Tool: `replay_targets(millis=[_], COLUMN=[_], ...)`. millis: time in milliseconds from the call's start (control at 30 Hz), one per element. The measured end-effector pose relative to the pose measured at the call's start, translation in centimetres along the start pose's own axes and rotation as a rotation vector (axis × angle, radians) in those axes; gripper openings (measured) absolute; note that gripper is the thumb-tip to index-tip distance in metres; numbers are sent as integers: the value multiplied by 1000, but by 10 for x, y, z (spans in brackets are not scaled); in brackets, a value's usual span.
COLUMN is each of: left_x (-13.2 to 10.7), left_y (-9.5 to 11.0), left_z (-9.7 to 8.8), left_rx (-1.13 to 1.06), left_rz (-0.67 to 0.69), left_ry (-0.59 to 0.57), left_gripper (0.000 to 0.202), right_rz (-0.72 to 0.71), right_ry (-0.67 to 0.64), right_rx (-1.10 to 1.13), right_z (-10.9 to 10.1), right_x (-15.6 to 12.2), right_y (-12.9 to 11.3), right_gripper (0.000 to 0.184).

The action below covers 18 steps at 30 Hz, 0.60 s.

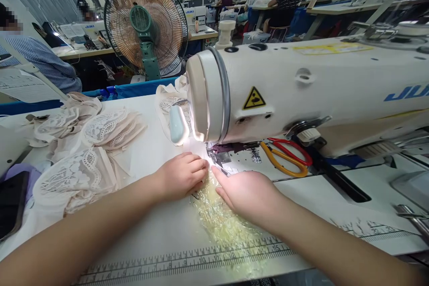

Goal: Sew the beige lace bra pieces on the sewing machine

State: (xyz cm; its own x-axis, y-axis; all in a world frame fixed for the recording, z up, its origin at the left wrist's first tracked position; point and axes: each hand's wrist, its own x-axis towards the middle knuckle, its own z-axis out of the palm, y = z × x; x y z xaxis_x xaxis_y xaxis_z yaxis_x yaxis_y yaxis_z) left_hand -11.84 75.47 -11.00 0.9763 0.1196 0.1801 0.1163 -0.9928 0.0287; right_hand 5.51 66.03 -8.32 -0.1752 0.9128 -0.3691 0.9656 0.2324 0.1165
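Observation:
A pale yellow lace strip [221, 219] lies on the white sewing table [161, 241] and runs up to the presser foot [217, 157] of a white sewing machine [301, 85]. My left hand [182, 175] rests on the left edge of the lace with its fingers curled and pressed down close to the foot. My right hand [246, 192] lies flat on the lace's right side, fingers stretched out, index finger pointing at the foot. The needle area is brightly lit by the machine's lamp.
Scissors with red and orange handles [286, 156] lie behind the foot under the machine arm. Beige lace pieces [87, 143] are piled at the left, a dark phone [11, 203] at the far left edge. A green fan [145, 24] stands behind. Other people sit at distant tables.

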Motion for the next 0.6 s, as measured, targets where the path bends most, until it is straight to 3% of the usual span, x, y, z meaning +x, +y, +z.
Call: replay_targets(millis=[367,467,600], left_x=[1,0,-5], left_y=[-22,-25,-22], left_z=[0,1,0], left_rx=[80,90,134], left_rz=[-26,-71,-194], left_ry=[-3,-34,-62], left_gripper=[30,31,33], right_rz=[31,32,0], right_ry=[60,164,412], right_rx=[33,71,94], right_z=[4,16,39], right_x=[-6,-12,-16], right_y=[-11,-12,-10], right_gripper=[53,46,38])
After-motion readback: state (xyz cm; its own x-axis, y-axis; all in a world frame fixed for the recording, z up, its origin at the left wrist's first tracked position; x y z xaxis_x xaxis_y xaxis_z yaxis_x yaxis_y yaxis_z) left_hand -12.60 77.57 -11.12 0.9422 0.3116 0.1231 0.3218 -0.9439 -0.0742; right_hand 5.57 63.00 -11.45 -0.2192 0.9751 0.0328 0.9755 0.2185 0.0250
